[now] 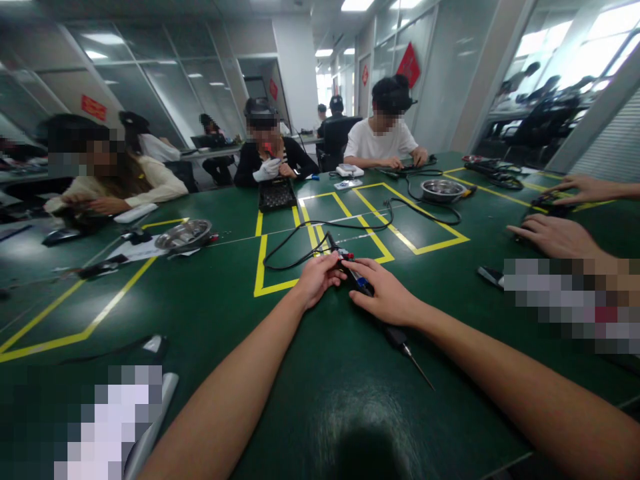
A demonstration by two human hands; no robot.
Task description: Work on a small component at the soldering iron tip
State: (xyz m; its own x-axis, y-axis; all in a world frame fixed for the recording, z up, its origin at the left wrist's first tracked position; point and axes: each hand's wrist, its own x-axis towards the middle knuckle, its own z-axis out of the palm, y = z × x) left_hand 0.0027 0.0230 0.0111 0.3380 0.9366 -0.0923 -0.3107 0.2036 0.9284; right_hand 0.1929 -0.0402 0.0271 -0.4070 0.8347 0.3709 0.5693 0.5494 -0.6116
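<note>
A black tool with a blue part and a long thin metal tip lies across the green table, its tip pointing toward the lower right. My right hand rests over the tool's body, fingers curled around it. Just to the left, my left hand pinches the tool's far end near small red and white parts. A black cable runs from there in loops over the yellow tape outlines. The hands nearly meet, and the fingertips partly hide what lies between them.
Metal bowls stand at the left and back right. A black tray sits at the far side before a gloved person. Another person's hands work at the right. More people sit around the table.
</note>
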